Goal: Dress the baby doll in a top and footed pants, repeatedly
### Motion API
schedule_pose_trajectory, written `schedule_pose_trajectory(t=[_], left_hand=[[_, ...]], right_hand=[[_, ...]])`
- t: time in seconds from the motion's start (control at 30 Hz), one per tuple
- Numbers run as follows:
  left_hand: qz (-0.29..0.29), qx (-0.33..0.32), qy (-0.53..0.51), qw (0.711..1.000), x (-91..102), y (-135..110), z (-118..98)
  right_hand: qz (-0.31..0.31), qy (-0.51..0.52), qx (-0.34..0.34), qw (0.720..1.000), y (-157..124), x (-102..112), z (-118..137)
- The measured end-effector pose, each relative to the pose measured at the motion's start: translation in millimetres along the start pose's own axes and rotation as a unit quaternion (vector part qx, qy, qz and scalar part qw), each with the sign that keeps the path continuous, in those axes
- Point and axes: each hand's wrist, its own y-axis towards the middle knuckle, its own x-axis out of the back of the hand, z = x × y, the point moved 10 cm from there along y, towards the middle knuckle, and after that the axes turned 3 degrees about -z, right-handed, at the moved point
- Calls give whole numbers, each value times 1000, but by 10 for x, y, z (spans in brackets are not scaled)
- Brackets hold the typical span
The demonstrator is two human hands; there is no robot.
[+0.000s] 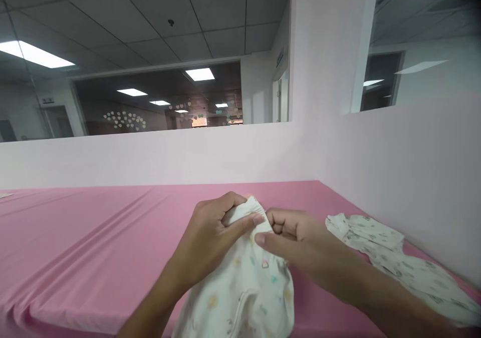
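A white baby garment (pixel 236 273) with small coloured prints hangs in front of me, above the near part of the pink-covered table. My left hand (pixel 214 228) grips its gathered, elastic-looking top edge, thumb lying across the front and fingers behind. On the other side, my right hand (pixel 293 238) pinches the same edge between thumb and curled fingers. Both thumbs are close together near the top. Lower down, a piped seam or opening curves through the cloth. The garment's far side is hidden by my hands.
A pink sheet (pixel 93 238) with creases covers the table. Another white printed garment (pixel 398 263) lies spread at the right, beside the wall. A white wall (pixel 225 152) with windows stands behind the table. A small pale item (pixel 5 195) shows at the far left edge.
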Motion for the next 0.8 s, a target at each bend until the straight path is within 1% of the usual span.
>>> schedule_pose_trajectory(t=[0.07, 0.13, 0.17, 0.2, 0.23, 0.27, 0.33, 0.4, 0.47, 0.53, 0.63, 0.67, 0.7, 0.77, 0.8], left_hand=[[-45, -14, 64, 997, 56, 33, 29], [-107, -10, 126, 986, 150, -1, 54], [-125, 6, 142, 982, 181, -45, 78], [-126, 27, 143, 981, 186, -100, 107], [-113, 49, 131, 984, 168, -164, 132], [-93, 65, 110, 987, 134, -231, 139], [-52, 72, 66, 994, 56, -355, 100], [-32, 61, 41, 997, 13, -442, 49], [-16, 55, 32, 998, -26, -485, 47], [-9, 46, 40, 998, -49, -499, 61], [0, 22, 47, 999, -83, -501, 25], [2, 19, 38, 999, -100, -504, 6], [2, 19, 26, 999, -124, -508, -14], [-5, 21, 4, 1000, -199, -527, -49], [-8, 16, 2, 1000, -263, -544, -71]], right_hand=[[44, 139, -52, 988, 30, -126, -125], [42, 249, -68, 965, 45, -201, -175], [33, 286, -67, 955, 44, -226, -180], [23, 311, -64, 948, 35, -251, -177], [16, 326, -61, 943, 19, -275, -165], [10, 333, -53, 941, -3, -291, -140], [15, 327, -38, 944, -57, -329, -77], [21, 302, -30, 953, -108, -346, -48], [21, 285, -34, 958, -135, -352, -76], [25, 302, -21, 953, -123, -361, -93], [46, 354, 6, 934, -42, -398, -103], [44, 361, 2, 931, -2, -398, -139], [36, 360, -16, 932, 40, -393, -207], [22, 336, -59, 940, 111, -385, -362], [19, 321, -64, 945, 138, -374, -408]])
